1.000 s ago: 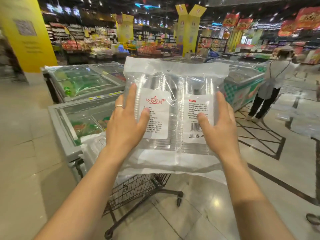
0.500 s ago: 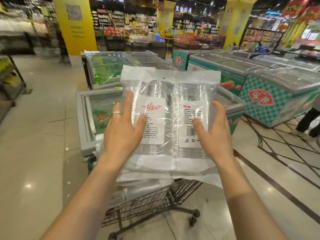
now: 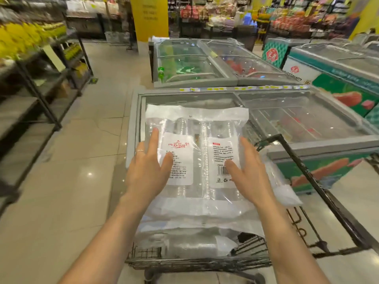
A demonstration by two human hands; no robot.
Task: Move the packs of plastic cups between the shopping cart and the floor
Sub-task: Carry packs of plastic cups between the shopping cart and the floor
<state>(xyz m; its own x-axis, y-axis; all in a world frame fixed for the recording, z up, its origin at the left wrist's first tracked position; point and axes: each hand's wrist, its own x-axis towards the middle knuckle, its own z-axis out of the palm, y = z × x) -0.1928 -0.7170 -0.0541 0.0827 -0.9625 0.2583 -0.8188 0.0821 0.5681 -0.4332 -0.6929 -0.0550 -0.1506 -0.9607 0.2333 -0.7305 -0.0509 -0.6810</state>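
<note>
- Pack of plastic cups [image 3: 196, 119] lies flat, labels up, on other packs [image 3: 184, 244] in the shopping cart [image 3: 320, 188].
- Its long axis runs away from the person, white header end towards the chest freezer [image 3: 320, 149].
- Left hand [image 3: 147, 171] and right hand [image 3: 250, 175] are spread, fingers straight, thumbs on the labels.
- The freezer stands just past the cart; a shelf rack [image 3: 41, 95] is to the left.
</note>
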